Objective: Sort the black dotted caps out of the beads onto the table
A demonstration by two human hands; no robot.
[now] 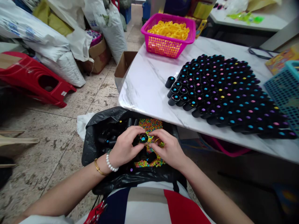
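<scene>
The cup is gripped by the left hand above the beads; the right hand's fingers are curved at 3 o'clock, their hold unclear. It is best kept steady over the bag, clear of the counter at 1 o'clock.

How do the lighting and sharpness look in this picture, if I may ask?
Head view: the white table is bright, while the floor beneath it lies in shadow; glints mark the black bag; the black cup in the left hand shows little fine detail; the blue basket at the right edge looks soft.
</scene>
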